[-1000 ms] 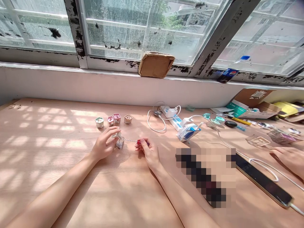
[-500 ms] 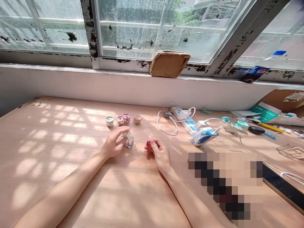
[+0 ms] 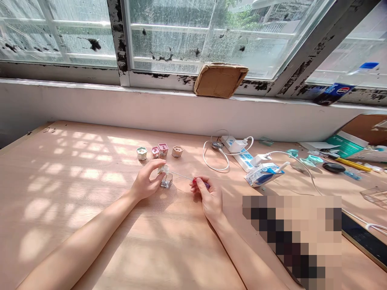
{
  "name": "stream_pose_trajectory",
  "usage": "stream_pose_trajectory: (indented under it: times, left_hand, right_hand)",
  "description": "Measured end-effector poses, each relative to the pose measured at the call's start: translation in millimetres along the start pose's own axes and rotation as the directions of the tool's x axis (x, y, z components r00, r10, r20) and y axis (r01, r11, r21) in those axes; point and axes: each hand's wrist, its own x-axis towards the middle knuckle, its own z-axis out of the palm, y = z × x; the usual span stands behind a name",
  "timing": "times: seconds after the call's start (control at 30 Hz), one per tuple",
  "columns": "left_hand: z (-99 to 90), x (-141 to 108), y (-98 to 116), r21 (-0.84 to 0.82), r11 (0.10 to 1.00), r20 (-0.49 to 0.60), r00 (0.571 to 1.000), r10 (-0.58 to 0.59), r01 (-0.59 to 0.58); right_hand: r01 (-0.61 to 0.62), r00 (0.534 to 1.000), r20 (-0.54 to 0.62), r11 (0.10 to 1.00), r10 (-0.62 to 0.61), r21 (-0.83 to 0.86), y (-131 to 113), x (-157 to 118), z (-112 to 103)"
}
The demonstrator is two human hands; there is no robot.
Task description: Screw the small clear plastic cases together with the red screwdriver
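Observation:
My left hand (image 3: 147,180) is closed on a small pale, see-through piece (image 3: 163,168), gripped between thumb and fingers. Right below it, a small clear box (image 3: 166,181) stands on the table by my thumb. My right hand (image 3: 208,195) holds a screwdriver (image 3: 195,181) by its red handle. The thin metal shaft points left, its tip near the pale piece but apart from it. Behind my left hand stand a green-rimmed hexagonal box (image 3: 141,153), two pink-rimmed boxes (image 3: 163,150) side by side and a tan-rimmed box (image 3: 177,151).
A white power strip (image 3: 238,155) with plugs and cables lies right of centre, beside a blue and white drink carton (image 3: 263,175). Further right are a black mouse (image 3: 333,167), a yellow tool (image 3: 352,163) and a phone (image 3: 365,237). A cola bottle (image 3: 334,93) rests on the window sill.
The pale piece has lifted a little off the clear box with my left fingers. The screwdriver tip has drawn back and up from the clear box. The view has shifted slightly.

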Motion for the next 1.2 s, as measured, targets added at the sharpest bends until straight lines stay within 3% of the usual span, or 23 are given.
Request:
stream_pose_trajectory:
  times: [0.23,0.47,0.6,0.73,0.93,1.2]
  left_hand:
    - [1.9,-1,0,0.001,1.000,-0.003,1.000,0.027,-0.027]
    - [4.8,-1,-1,0.012,0.997,-0.002,0.997,0.076,-0.076]
    - [6.7,-1,6,0.023,0.990,0.022,0.990,0.139,-0.140]
    - [8.0,-1,13,0.040,0.965,0.102,0.962,0.255,-0.260]
    - [9.4,-2,19,0.138,0.904,0.187,0.907,0.378,-0.406]
    - [9.3,-2,20,0.176,0.885,0.221,0.894,0.390,-0.430]
  right_hand:
    - [0.008,1.000,-0.008,0.994,-0.009,-0.106,6,4,-2]
    - [0.121,0.992,0.059,0.929,-0.108,-0.349,9,6,-7]
    - [0.090,0.996,0.055,0.929,-0.075,-0.360,2,1,-4]
    - [0.081,0.987,0.157,0.956,-0.037,-0.283,-2,-10,6]
    - [0.247,0.944,0.296,0.910,-0.148,-0.332,9,-17,7]
    - [0.416,0.892,0.361,0.810,-0.273,-0.413,4,-17,5]
